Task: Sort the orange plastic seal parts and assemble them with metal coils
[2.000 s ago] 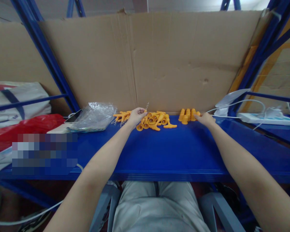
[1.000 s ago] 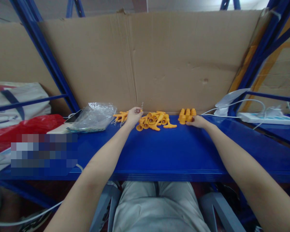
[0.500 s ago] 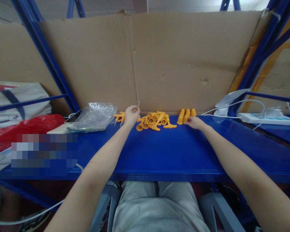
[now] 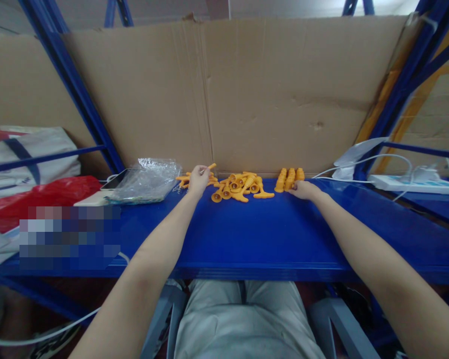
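Note:
My left hand (image 4: 199, 179) is closed in a pinch above the back of the blue table. A slim orange plastic piece (image 4: 212, 166) sticks out from its fingertips toward the upper right. Beneath and left of this hand lie small orange parts with metal chains (image 4: 179, 187). Right of it is a heap of orange plastic pieces (image 4: 241, 184) with flared, hollow ends and curved handle-like arms. Several ridged orange pieces (image 4: 290, 178) stand in close rows farther right. My right hand (image 4: 304, 190) has its fingers pressed together on the nearest of these; its fingertips are partly hidden.
A cardboard sheet (image 4: 269, 94) closes off the back of the blue table (image 4: 262, 234). To the left lie clear plastic bags (image 4: 145, 182) and a red bag (image 4: 60, 194). A white power strip (image 4: 415, 183) with cables is at the right, beside a blue upright (image 4: 392, 99).
My left hand has shifted slightly left and turned; the chain above its fingertips no longer shows, and an orange end now sticks out. My right hand stays by the standing pieces.

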The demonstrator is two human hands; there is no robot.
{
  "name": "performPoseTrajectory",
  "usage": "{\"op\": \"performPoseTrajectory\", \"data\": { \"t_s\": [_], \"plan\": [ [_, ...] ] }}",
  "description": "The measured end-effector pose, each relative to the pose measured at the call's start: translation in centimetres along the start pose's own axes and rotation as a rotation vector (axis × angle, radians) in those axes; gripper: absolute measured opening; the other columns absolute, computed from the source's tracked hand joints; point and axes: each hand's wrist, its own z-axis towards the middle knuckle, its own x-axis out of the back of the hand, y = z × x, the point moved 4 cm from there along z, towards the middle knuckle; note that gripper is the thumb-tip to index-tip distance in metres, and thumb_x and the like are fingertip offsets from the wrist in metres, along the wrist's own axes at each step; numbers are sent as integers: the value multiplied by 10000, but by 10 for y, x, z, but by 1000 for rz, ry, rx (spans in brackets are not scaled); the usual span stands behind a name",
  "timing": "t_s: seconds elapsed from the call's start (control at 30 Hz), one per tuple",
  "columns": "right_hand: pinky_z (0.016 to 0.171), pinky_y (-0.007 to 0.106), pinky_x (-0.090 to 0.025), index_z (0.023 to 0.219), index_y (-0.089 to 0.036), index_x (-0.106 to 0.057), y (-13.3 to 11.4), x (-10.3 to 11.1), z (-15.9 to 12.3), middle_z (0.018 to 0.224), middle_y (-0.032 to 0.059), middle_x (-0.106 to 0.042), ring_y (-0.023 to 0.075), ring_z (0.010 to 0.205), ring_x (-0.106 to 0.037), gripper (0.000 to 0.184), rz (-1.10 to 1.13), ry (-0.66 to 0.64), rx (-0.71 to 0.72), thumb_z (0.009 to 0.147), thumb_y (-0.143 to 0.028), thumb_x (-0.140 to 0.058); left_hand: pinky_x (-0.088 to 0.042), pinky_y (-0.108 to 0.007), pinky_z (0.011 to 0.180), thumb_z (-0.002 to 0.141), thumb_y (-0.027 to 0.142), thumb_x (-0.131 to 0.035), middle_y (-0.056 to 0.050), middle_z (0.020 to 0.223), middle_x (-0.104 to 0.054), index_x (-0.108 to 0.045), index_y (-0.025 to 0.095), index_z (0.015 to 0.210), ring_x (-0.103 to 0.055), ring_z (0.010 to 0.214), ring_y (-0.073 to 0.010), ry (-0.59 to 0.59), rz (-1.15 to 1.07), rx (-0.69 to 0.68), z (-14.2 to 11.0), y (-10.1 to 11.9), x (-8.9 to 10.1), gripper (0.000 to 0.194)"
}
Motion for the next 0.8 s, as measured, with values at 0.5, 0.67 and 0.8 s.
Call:
{"op": "performPoseTrajectory", "data": {
  "t_s": [0.5,0.67,0.8],
  "plan": [
    [919,453,-524,1119,-86,-674,-4,0,-3,1120,219,-711,371,1134,-655,338,-16,-28,24,924,-297,-497,-469,-404,999,687,52,-578,-96,907,-703,-608,194,754,-662,1023,-288,-137,561,-68,1,-22,6,160],
    [895,455,-535,1081,-107,-690,-1,-3,1,1070,202,-723,365,1106,-668,328,-18,-23,30,915,-319,-504,-412,-351,1066,724,126,-581,-143,1109,-696,-716,175,850,-603,1175,-303,-192,834,-159,-4,-18,3,191],
    [898,487,-535,1088,-104,-692,1,-4,5,1048,206,-725,377,1087,-673,336,30,6,86,904,-321,-513,-425,-336,1049,752,159,-581,-126,1063,-704,-742,181,883,-604,1147,-284,-192,871,-191,-3,-17,2,209]
  ]
}}
